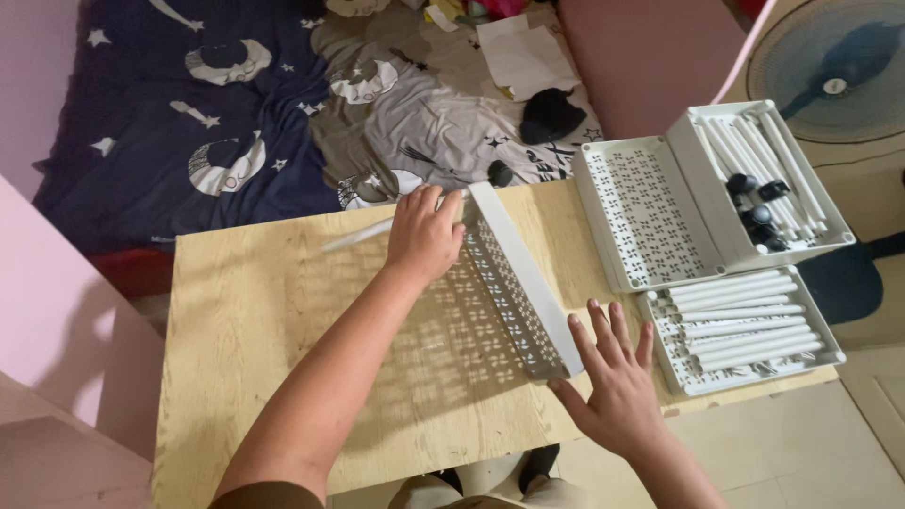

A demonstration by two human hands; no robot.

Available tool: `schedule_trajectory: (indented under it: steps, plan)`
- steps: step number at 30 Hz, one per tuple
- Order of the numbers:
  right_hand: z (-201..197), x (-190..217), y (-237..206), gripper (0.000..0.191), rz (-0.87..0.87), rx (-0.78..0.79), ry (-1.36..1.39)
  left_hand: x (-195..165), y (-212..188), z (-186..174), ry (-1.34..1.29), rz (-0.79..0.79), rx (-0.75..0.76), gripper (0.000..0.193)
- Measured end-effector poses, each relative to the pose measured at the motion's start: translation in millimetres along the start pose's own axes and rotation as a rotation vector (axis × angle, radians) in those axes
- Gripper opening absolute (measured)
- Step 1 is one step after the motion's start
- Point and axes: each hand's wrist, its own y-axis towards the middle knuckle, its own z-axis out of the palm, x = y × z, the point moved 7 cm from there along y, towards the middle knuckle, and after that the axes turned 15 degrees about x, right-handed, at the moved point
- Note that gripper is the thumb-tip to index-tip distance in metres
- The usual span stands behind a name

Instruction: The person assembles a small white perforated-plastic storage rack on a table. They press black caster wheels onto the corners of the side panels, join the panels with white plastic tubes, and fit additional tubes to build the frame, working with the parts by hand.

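Note:
A white perforated plastic tray (pixel 517 283) stands on its edge on the wooden table (pixel 283 320), tilted, running from the table's far middle towards me. My left hand (pixel 424 236) grips its far end and also holds a thin white tube (pixel 358 236) that points left. My right hand (pixel 613 377) is open, fingers spread, flat on the table by the tray's near end, touching its corner.
At the right lie a flat perforated tray (pixel 641 212), a tray (pixel 754 174) with white tubes and black caps, and another tray (pixel 740 330) of white tubes. A bed with a moon-patterned blanket (pixel 189 123) lies beyond the table. A fan (pixel 839 66) stands at the upper right.

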Motion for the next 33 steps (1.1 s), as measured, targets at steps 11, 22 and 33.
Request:
schedule_trajectory:
  steps: [11,22,33]
  plan:
    - [-21,-105,-9,0.063,0.022,-0.078,0.223,-107,37,34,0.029,0.047,0.164,0.053]
    - [-8,-288,-76,0.043,0.187,-0.063,0.202,-245,88,127,0.074,0.082,0.356,0.056]
    - [21,-392,-104,0.031,0.182,-0.016,0.091,-330,89,220,-0.033,0.053,0.491,0.054]
